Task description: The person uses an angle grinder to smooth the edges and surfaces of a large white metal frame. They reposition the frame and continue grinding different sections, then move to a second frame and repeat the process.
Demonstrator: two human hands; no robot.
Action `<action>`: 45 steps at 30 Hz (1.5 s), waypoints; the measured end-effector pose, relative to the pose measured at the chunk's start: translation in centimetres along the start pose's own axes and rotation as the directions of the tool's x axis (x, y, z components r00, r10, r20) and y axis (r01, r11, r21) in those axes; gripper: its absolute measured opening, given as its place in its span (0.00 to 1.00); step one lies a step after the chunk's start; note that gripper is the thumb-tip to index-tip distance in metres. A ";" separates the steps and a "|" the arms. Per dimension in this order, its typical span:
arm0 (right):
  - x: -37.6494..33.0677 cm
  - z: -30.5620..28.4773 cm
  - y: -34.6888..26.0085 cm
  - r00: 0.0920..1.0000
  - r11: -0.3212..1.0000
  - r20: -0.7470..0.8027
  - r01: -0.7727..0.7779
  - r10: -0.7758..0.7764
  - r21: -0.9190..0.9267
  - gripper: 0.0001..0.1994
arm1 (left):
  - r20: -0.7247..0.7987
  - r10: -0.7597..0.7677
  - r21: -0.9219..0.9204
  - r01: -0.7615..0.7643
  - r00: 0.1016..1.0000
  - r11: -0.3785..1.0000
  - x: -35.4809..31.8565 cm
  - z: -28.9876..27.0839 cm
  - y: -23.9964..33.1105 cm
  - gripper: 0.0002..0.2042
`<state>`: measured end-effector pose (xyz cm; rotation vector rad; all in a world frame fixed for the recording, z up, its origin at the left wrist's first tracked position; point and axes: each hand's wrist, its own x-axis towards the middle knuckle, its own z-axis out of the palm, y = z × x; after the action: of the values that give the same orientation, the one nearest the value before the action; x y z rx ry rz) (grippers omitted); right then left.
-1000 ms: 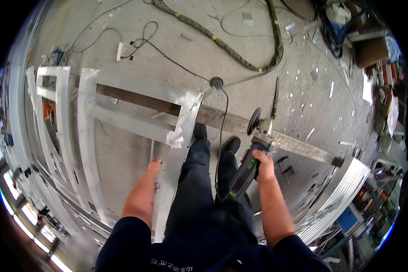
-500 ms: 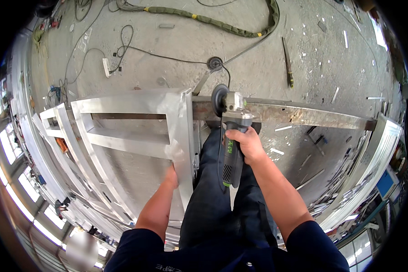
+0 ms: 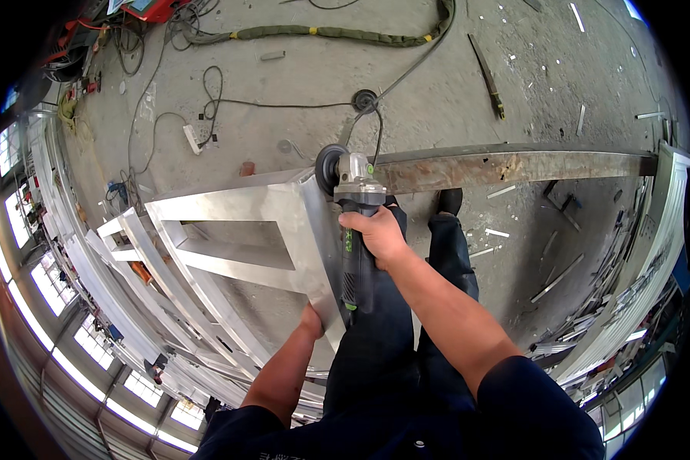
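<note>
An angle grinder [image 3: 360,195], grey with a clear guard and green marks, is in my right hand [image 3: 379,236], with fingers and thumb wrapped round its body. Its dark round disc [image 3: 329,170] stands upright beside the corner of a silvery welded metal frame [image 3: 287,207]; I cannot tell whether they touch. My left hand [image 3: 311,320] grips the frame's near side member from its inner side, its fingers partly hidden behind the metal. The frame's far end lies by a rusty steel beam [image 3: 514,166].
A black power cord [image 3: 284,103] runs over the concrete floor past a small dark disc [image 3: 365,100]. A white power strip [image 3: 192,139] and a green sleeved hose [image 3: 345,33] lie beyond. More metal frames [image 3: 169,268] stand left. Scraps and a white panel stack [image 3: 636,253] are right.
My right hand has brought the grinder left, its disc now beside the frame's corner. My left hand still holds the frame. The view has turned, and my legs have shifted.
</note>
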<state>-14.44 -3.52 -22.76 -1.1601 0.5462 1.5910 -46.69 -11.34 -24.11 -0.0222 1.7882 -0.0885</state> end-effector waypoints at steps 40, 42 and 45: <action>-1.4 2.4 -0.2 0.984 0.935 0.077 0.174 -0.158 -0.308 0.11 | -0.080 -0.020 0.024 0.022 0.997 0.999 3.1 -3.3 0.4 0.28; -1.2 2.6 -0.2 0.992 0.923 0.036 0.123 -0.118 -0.365 0.11 | -0.067 -0.026 0.017 0.027 0.997 0.999 3.0 -3.5 -0.1 0.28; -1.5 2.7 -0.6 0.993 0.944 0.030 0.118 -0.114 -0.309 0.11 | -0.038 -0.003 0.029 0.004 0.999 1.000 2.2 -2.5 0.6 0.28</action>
<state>-15.03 -1.86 -20.21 -1.3883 0.2173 1.6176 -49.57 -10.78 -25.81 -0.0025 1.8243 -0.1181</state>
